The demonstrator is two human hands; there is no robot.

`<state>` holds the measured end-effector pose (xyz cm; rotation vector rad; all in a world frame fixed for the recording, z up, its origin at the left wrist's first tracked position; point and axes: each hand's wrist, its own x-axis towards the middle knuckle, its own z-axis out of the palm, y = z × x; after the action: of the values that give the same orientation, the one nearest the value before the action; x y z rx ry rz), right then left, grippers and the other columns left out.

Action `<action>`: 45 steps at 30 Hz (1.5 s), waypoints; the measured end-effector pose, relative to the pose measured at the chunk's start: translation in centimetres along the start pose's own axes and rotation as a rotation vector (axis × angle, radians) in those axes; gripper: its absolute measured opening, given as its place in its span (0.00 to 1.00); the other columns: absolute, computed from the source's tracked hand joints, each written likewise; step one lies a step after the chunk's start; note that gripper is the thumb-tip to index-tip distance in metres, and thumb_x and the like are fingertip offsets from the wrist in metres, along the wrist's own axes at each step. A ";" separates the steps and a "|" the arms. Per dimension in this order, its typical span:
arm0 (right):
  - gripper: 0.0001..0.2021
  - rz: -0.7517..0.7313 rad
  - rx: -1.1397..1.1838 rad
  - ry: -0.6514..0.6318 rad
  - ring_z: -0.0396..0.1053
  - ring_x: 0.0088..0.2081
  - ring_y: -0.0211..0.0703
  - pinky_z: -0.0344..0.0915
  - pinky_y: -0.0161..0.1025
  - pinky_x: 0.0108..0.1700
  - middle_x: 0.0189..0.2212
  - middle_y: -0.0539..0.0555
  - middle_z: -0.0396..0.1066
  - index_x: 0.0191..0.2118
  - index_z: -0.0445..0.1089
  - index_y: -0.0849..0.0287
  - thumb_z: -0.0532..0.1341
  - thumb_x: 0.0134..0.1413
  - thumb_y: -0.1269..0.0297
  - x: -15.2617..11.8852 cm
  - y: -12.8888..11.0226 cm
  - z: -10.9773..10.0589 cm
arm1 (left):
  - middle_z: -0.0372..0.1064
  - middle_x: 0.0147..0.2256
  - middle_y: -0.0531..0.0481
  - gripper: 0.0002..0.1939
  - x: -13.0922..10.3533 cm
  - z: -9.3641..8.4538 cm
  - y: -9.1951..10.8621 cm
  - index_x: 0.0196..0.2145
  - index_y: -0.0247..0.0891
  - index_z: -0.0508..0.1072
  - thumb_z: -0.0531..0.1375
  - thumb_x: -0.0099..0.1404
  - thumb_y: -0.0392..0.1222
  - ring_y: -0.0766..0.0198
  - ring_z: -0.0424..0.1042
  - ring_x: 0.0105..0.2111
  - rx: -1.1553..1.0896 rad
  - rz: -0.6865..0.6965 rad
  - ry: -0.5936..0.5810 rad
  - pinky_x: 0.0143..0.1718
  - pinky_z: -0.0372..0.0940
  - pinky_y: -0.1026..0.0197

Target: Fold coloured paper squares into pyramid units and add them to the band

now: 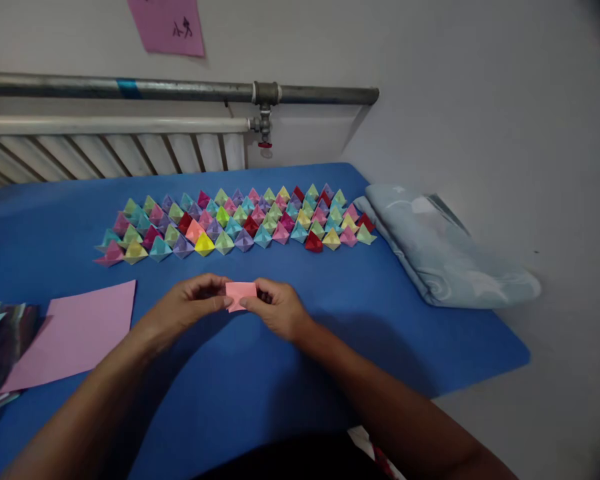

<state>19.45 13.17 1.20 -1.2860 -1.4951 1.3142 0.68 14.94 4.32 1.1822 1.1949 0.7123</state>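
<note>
A small piece of folded pink paper [241, 291] is held up between both hands, over the blue surface. My left hand [196, 298] pinches its left edge, thumb in front. On the right side, my right hand [279, 307] grips it with the thumb pressed on its lower front. The fingers behind the paper are partly hidden. Beyond the hands, several rows of folded paper boats [245, 239] in many colours stand close together.
A pink paper sheet [80, 333] lies at the left, beside a stack of coloured papers [5, 353] in clear wrapping. A folded light-blue cloth [445, 253] rests at the right against the wall. Behind the blue surface [220, 387] are a radiator [115, 153] and a metal pipe [190, 91].
</note>
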 end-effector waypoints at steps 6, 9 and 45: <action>0.14 -0.085 -0.031 -0.074 0.49 0.24 0.32 0.47 0.32 0.25 0.20 0.43 0.52 0.21 0.56 0.57 0.60 0.47 0.59 0.0 0.1 -0.2 | 0.63 0.23 0.56 0.12 0.7 -1.2 0.7 0.25 0.38 0.73 0.68 0.53 0.49 0.69 0.60 0.25 0.256 -0.024 -0.289 0.27 0.54 0.64; 0.13 -0.115 -0.022 -0.095 0.49 0.24 0.32 0.47 0.32 0.25 0.20 0.43 0.51 0.21 0.55 0.57 0.60 0.47 0.61 -0.1 -0.1 -0.3 | 0.58 0.21 0.58 0.15 0.6 -0.8 0.3 0.23 0.38 0.70 0.66 0.54 0.52 0.70 0.55 0.22 0.273 -0.019 -0.308 0.25 0.50 0.65; 0.11 -0.827 -1.178 0.043 0.61 0.34 0.42 0.48 0.44 0.41 0.31 0.52 0.73 0.34 0.72 0.59 0.55 0.67 0.67 0.7 1.7 -1.0 | 0.74 0.34 0.45 0.11 1.9 0.6 -4.8 0.33 0.37 0.73 0.53 0.72 0.39 0.59 0.68 0.34 1.277 1.039 0.216 0.36 0.62 0.55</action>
<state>20.59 13.99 -0.37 -1.0243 -2.4908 -0.2252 1.06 15.07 -0.90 2.9699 1.1409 0.8087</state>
